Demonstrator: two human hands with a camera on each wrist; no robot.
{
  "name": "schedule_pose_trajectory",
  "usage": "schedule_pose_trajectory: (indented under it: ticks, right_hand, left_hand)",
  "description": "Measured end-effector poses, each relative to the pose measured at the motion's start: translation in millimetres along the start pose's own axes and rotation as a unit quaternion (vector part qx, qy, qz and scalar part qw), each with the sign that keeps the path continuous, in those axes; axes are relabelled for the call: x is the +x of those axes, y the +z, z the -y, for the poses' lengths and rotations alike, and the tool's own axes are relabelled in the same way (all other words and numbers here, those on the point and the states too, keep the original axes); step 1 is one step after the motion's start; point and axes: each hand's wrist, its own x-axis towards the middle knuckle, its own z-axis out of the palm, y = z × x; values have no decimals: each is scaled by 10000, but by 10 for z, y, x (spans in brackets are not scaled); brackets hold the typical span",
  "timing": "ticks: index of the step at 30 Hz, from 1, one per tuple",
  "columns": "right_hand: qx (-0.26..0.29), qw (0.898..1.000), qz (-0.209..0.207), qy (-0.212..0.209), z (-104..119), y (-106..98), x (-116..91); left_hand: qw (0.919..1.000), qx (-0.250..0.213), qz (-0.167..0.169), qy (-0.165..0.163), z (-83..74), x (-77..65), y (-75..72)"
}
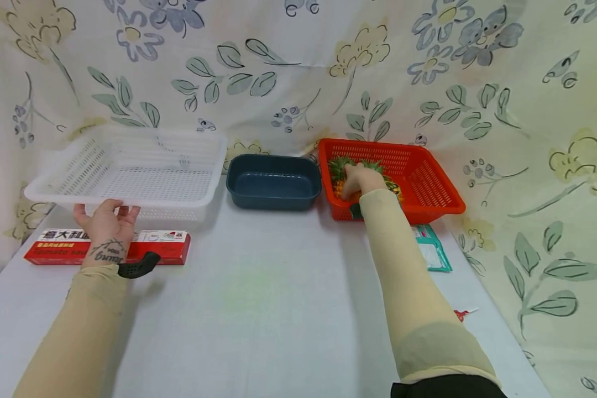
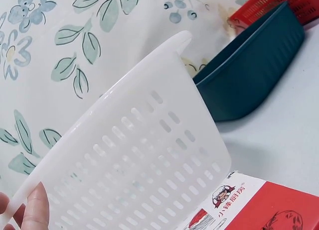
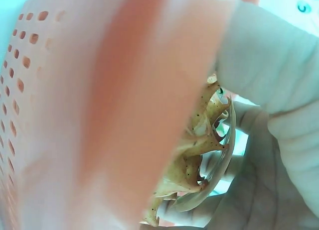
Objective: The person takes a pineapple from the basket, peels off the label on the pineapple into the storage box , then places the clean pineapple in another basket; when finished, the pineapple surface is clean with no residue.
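At the left, a white plastic basket (image 1: 189, 202) with slotted walls stands against the cloth backdrop. My left hand (image 1: 106, 224) holds its front rim, the thumb (image 2: 36, 207) on the near side in the left wrist view. My right hand (image 1: 362, 179) reaches into a red basket (image 1: 435, 190) and grips a pineapple (image 1: 339, 188) with a green leafy crown. Close up in the right wrist view, curled fingers surround the yellow, spiky pineapple skin (image 3: 187, 165); the basket wall hides part of it. A second leafy crown (image 1: 375, 166) shows beyond the hand.
Between the baskets sits a dark blue-green bin (image 1: 273, 202). A red and white tomato sauce box (image 1: 164, 249) lies under my left wrist. A teal packet (image 1: 435, 251) lies before the red basket, and a small red item (image 1: 461, 315) near the table's right edge.
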Motion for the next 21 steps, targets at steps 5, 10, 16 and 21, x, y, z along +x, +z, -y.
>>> schedule_pose_trajectory:
  ticks: [5, 10, 16, 21]
  right_hand:
    - [-56, 9999, -48, -107, -18, -60, -45]
    - [61, 9999, -106, -98, -31, -128, -112]
    - [210, 9995, -196, -163, -33, -234, -191]
    - [225, 9988, -280, -325, -14, -351, -283]
  left_hand:
    - [10000, -25, 22, -17, 3, -15, 9]
    - [10000, -9, 14, -34, 6, -31, 18]
    - [10000, 0, 23, -35, 4, -37, 17]
    - [10000, 4, 9, -31, 0, -35, 2]
